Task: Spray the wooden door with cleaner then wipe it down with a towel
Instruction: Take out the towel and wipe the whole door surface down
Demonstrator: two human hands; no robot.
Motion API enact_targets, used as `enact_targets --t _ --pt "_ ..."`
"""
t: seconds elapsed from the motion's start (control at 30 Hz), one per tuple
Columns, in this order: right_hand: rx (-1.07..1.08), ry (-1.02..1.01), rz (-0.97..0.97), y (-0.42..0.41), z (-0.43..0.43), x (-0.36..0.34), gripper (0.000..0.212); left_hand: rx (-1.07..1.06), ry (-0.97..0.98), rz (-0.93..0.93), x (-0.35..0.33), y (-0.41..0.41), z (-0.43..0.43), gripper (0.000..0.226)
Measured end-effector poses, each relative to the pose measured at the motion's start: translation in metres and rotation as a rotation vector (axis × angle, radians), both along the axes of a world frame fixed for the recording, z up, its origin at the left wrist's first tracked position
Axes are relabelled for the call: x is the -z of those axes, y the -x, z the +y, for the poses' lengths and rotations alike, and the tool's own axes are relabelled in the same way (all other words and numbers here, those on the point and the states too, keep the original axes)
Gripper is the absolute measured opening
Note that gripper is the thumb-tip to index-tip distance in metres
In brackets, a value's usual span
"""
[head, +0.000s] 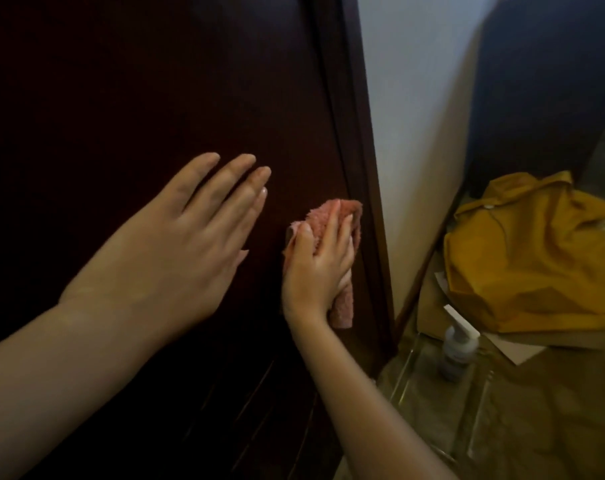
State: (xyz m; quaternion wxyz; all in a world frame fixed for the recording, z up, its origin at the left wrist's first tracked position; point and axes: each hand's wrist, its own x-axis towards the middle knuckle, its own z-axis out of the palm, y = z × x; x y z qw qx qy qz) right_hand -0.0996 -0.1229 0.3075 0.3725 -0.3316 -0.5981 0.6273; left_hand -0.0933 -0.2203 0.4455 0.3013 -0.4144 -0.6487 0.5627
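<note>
The door [138, 81] is dark reddish-brown wood and fills the left and middle of the view, with shallow slanting grooves low down. Its dark frame [360, 133] runs down the right edge and meets a white wall [415, 116]. The floor [536, 410] is glossy brownish tile, dimly lit.

The left grip [176, 244] is released, its fingers straight and close together and pointing up and to the right over the door. Whether the palm touches the wood cannot be told.

The right grip [316, 268] lies flat on a pink towel [342, 308], with fingers and thumb almost straight, pressing it to the door rather than clenching it. The towel sits at the door's right edge, just beside the frame. It is bunched, and its long axis runs up and down the door, leaning slightly right at the top. One end shows above the fingertips and the other hangs below the heel of the hand.

A spray bottle [455, 344] stands upright on the floor near the foot of the wall, apart from both hands, its white head slanting up towards the wall. Behind it a yellow cloth [536, 265] lies crumpled on a cardboard box [429, 313].
</note>
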Motion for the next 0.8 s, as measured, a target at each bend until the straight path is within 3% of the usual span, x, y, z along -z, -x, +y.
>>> enact_targets --t 0.2,0.4,0.57,0.7,0.8 --pt "0.058 0.159 -0.058 0.005 0.020 0.049 0.072 -0.018 0.001 0.004 0.004 -0.002 0.002 0.058" --pt "0.012 0.269 -0.012 0.004 0.004 0.034 0.075 0.060 -0.028 0.003 0.007 0.000 0.001 0.060" --pt "-0.038 0.198 0.063 -0.004 -0.024 0.015 0.073 0.125 -0.041 0.016 0.012 0.005 -0.002 0.065" --pt "0.062 0.057 0.034 0.000 -0.012 0.032 0.069 0.200 -0.101 -0.018 0.011 0.011 0.000 0.068" --pt "0.084 0.126 -0.029 0.004 0.010 0.058 0.080 0.162 -0.145 -0.099 0.010 0.014 0.002 0.067"
